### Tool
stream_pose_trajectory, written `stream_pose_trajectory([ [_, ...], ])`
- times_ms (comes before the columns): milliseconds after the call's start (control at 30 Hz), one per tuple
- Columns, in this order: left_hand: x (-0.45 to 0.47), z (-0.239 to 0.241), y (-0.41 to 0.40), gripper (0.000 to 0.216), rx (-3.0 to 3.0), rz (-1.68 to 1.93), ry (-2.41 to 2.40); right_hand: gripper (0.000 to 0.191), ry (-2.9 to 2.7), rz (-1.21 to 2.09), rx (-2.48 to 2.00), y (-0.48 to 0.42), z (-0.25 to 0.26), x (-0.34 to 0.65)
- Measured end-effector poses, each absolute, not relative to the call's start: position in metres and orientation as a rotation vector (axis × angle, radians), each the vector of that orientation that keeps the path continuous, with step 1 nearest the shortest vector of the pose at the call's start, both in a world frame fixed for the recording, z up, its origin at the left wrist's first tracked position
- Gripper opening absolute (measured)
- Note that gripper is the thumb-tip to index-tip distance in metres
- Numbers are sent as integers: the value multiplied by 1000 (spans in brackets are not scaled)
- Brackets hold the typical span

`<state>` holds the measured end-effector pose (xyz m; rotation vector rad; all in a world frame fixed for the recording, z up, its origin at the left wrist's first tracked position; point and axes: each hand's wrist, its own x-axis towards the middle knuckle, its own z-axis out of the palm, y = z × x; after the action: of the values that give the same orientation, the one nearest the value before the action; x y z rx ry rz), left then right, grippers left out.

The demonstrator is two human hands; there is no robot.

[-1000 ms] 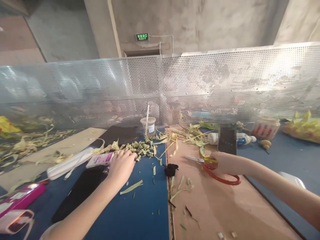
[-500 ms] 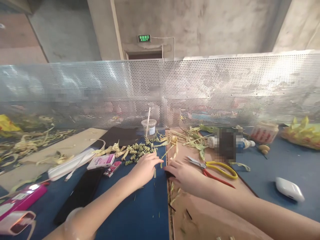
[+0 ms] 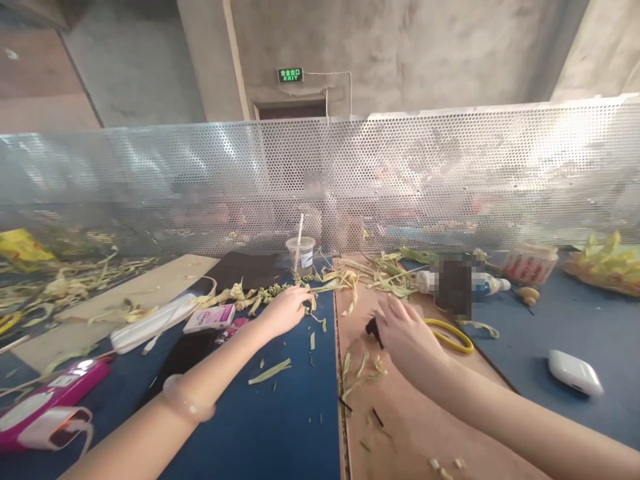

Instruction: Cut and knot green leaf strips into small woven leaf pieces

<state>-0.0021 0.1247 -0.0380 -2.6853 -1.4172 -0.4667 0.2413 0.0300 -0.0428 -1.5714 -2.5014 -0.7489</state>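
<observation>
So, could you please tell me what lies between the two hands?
In the head view, starting from the left hand: a small leaf scrap, the board's edge, a yellowed leaf, then the black bundle touching the right hand.

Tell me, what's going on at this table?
A person has both bare hands over a blue table strewn with plant strips. The left hand is at the right end of the green knotted strands; its grip is unclear. The right hand has its fingers at a small black bundle over the brown board, partly hiding the yellow-handled scissors. A clear cup stands behind the strands.
</observation>
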Motion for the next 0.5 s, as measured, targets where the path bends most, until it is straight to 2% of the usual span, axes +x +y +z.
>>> stream_pose_trajectory([
  [67,-8,-36,122,44,-2665,-475,-1434,21,-2697,-556,-1383,27,-42,224],
  [167,-11,-39,111,43,-2640,-493,-1449,33,-2822,-415,-1015,37,-46,196],
  [267,-15,-43,91,41,-2638,-503,-1438,37,-2843,-424,-997,59,-56,179],
  [400,-25,-47,68,44,-2760,-405,-1330,23,-2917,-425,-938,78,-71,177],
  [500,-29,-50,69,52,-2850,-289,-1342,20,-2889,-395,-896,72,-78,181],
])
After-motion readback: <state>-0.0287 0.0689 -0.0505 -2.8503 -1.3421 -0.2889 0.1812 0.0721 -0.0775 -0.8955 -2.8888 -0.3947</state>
